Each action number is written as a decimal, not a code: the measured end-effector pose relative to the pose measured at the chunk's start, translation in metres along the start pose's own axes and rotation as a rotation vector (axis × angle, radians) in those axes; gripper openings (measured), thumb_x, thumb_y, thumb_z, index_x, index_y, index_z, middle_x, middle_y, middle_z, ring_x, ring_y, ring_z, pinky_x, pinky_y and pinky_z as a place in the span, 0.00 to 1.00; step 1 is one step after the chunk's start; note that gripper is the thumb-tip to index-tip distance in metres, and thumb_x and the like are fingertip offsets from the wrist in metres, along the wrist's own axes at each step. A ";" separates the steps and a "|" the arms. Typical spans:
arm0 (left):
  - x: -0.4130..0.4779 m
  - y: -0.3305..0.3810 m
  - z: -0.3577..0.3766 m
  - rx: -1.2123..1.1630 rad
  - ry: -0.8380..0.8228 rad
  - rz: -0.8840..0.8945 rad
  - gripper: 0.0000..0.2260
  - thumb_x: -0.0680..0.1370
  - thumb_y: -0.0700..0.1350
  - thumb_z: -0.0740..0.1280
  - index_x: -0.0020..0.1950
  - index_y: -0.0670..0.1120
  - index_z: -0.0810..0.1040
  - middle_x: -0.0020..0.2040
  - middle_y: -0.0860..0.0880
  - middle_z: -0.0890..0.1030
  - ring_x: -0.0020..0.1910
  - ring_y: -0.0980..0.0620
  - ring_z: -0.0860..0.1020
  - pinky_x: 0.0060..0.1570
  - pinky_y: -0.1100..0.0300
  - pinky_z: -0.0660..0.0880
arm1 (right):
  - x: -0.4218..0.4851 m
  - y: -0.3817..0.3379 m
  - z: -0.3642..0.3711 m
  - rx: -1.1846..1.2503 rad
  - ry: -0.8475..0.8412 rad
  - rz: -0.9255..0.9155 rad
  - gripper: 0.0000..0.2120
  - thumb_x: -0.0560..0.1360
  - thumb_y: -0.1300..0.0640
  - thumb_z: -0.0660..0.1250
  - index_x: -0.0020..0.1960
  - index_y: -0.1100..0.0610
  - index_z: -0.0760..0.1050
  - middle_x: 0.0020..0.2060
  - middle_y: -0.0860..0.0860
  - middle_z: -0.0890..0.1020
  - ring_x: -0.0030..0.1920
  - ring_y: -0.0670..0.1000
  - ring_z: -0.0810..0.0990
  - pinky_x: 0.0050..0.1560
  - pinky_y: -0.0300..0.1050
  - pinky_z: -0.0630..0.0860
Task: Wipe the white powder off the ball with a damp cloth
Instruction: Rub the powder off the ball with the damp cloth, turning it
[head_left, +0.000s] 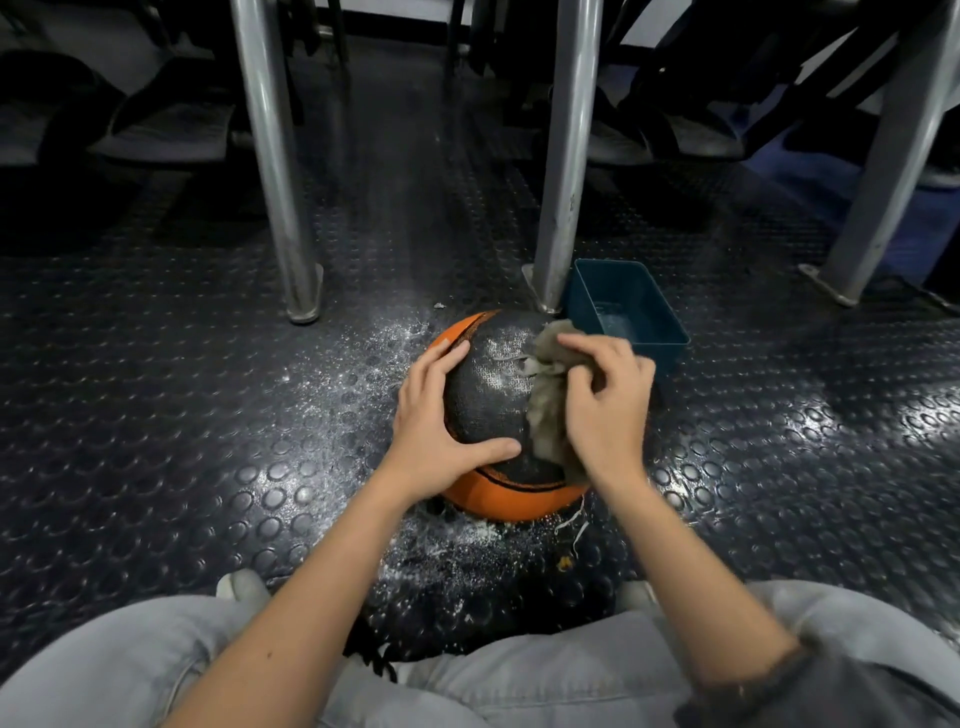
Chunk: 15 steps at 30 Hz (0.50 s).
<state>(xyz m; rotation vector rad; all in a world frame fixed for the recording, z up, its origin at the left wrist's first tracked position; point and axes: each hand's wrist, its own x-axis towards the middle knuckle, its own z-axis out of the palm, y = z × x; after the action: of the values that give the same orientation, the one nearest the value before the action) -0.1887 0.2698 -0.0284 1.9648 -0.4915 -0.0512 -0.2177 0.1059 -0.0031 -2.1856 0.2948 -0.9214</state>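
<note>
Floor (156, 415): studded rubber. The ball (488, 395) sits on it ahead of the knees, just in front of a metal leg (566, 156). Blue tub (662, 349) is close behind-right, so strokes that way are cramped; open room left and toward the body. Mid-wipe: left hand (436, 431) spread on the ball's side, steadying; right hand (608, 410) bunched round the cloth (548, 415), pressing it on the black panel. Powder (501, 358) speckles that panel. Likely next: sweep left across it, then rotate the ball.

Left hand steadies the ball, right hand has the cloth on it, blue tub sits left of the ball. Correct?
No. The blue tub sits right of the ball, per the head view. The rest holds: left hand steadies the ball, right hand presses the cloth on it.
</note>
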 end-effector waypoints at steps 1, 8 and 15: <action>0.000 0.002 0.001 0.005 0.000 -0.011 0.42 0.54 0.70 0.70 0.65 0.72 0.54 0.64 0.71 0.52 0.72 0.59 0.52 0.73 0.42 0.54 | 0.012 0.008 -0.001 0.026 -0.019 0.064 0.16 0.72 0.64 0.59 0.52 0.51 0.80 0.50 0.44 0.79 0.53 0.49 0.70 0.56 0.41 0.64; 0.000 0.005 0.006 0.048 0.022 -0.025 0.43 0.55 0.73 0.67 0.66 0.70 0.52 0.65 0.68 0.52 0.72 0.58 0.52 0.72 0.41 0.54 | -0.004 0.021 0.000 0.185 0.185 0.582 0.18 0.75 0.66 0.56 0.54 0.48 0.78 0.51 0.45 0.76 0.56 0.49 0.67 0.60 0.34 0.60; 0.001 0.002 0.003 0.015 0.038 -0.033 0.45 0.56 0.71 0.67 0.69 0.65 0.52 0.62 0.70 0.52 0.71 0.58 0.53 0.72 0.42 0.56 | 0.000 0.011 -0.004 0.154 0.038 0.247 0.18 0.74 0.69 0.58 0.51 0.49 0.78 0.49 0.40 0.76 0.56 0.47 0.69 0.59 0.31 0.64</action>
<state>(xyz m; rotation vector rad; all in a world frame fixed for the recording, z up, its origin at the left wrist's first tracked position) -0.1890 0.2658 -0.0273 1.9845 -0.4362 -0.0308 -0.2197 0.0963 -0.0092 -1.9420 0.4843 -0.8203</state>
